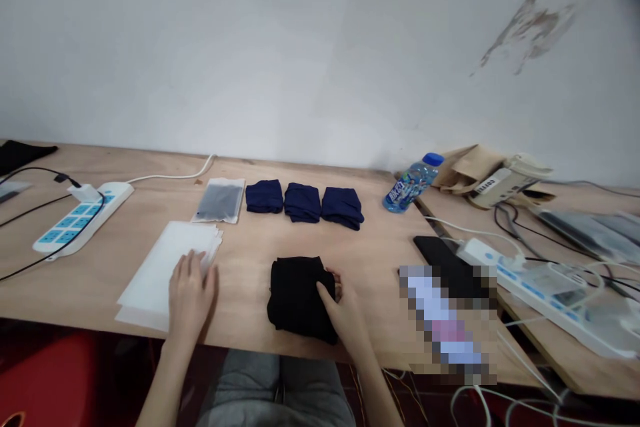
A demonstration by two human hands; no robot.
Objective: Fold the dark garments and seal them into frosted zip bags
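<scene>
A folded black cloth (300,297) lies near the table's front edge. My right hand (343,307) grips its right side, the thumb on top and the fingers at the edge. My left hand (191,290) rests on a stack of translucent white bags (160,260), its fingers spread a little and lying flat. Behind the stack is a frosted bag (219,200) with something dark inside. To the right of that bag, three folded navy cloths (264,197), (303,202), (343,205) form a row.
A power strip (83,220) with cables sits at the left. On the right are a blue-capped bottle (413,183), a black pouch (447,267), a blurred-out object (443,320), another power strip (545,293) and a beige cup (505,183). A red stool (45,373) stands below left.
</scene>
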